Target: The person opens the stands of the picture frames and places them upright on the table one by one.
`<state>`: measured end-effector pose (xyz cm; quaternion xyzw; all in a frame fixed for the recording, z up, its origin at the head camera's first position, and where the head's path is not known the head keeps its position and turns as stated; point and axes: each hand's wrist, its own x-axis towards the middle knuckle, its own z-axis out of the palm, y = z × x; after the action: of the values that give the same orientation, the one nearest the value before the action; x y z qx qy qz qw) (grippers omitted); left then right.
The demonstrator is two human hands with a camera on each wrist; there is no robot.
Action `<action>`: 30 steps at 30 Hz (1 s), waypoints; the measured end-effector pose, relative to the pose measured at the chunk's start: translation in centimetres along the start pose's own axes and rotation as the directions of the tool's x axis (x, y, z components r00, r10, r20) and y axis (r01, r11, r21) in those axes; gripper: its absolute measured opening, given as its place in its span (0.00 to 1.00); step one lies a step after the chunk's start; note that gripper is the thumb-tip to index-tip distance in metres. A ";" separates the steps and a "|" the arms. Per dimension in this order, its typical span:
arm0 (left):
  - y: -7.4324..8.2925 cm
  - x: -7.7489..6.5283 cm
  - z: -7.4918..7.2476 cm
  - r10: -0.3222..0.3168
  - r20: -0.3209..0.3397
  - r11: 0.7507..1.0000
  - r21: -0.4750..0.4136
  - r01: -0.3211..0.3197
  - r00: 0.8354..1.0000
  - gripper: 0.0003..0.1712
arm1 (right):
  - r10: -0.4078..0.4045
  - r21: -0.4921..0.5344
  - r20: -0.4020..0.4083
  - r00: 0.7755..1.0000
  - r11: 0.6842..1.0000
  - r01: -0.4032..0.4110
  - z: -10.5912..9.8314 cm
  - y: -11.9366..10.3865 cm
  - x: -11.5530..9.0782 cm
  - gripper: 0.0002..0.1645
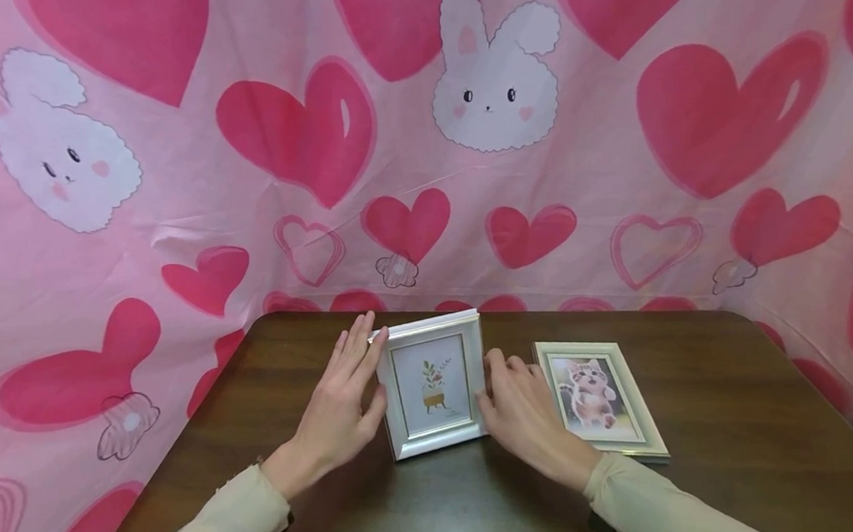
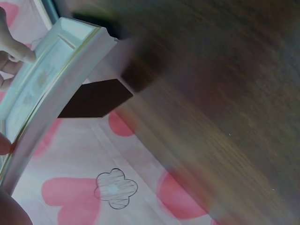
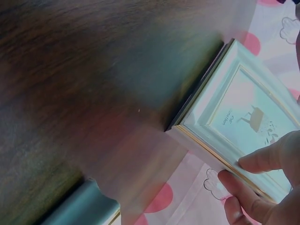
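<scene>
A white picture frame (image 1: 440, 444) with a potted-plant print stands upright on the table, tilted slightly back. My left hand (image 1: 337, 419) lies along its left side, fingers straight, the index fingertip at the upper left corner and the thumb at the front edge. My right hand (image 1: 524, 413) grips the right edge, with the thumb (image 3: 262, 159) on the front and curled fingers at the side. Behind the frame, a dark stand leg (image 2: 96, 99) shows in the left wrist view.
A second, cream picture frame (image 1: 640, 399) with a kitten picture lies flat just right of my right hand. The dark wooden table (image 1: 326, 524) has its far edge close to a pink cloth (image 1: 403, 163) with hearts and rabbits.
</scene>
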<state>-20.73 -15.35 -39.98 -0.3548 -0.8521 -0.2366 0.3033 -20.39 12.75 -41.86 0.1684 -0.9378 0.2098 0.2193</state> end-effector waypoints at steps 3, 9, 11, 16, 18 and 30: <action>-0.3 0.3 0.0 0.006 0.001 1.000 -0.006 -0.006 1.000 0.52 | 0.001 -0.010 -0.011 1.000 1.000 -0.001 0.0 -0.1 0.0 0.22; -0.8 0.4 0.1 -0.005 0.013 1.000 -0.020 0.005 1.000 0.53 | 0.004 -0.017 0.000 1.000 1.000 -0.004 0.0 -0.4 0.0 0.22; -0.9 0.5 0.2 -0.008 0.020 1.000 -0.025 0.009 1.000 0.54 | 0.007 -0.014 0.004 1.000 1.000 -0.007 0.0 -0.4 -0.1 0.22; -1.2 0.9 0.2 0.002 0.022 0.999 -0.036 -0.002 1.000 0.54 | 0.010 -0.021 -0.014 1.000 1.000 -0.011 0.0 -0.5 -0.1 0.22; -1.4 1.0 0.2 0.004 0.020 0.999 -0.038 -0.003 1.000 0.55 | 0.010 -0.023 -0.021 1.000 1.000 -0.011 0.1 -0.5 -0.1 0.23; -2.6 1.9 0.2 0.027 0.041 0.998 -0.063 -0.025 0.999 0.51 | 0.043 0.013 0.019 0.999 0.999 -0.043 0.0 -1.1 -0.1 0.22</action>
<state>-23.82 -16.06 -39.32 -0.3800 -0.8458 -0.2518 0.2772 -19.88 11.83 -41.52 0.1517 -0.9418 0.2193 0.2049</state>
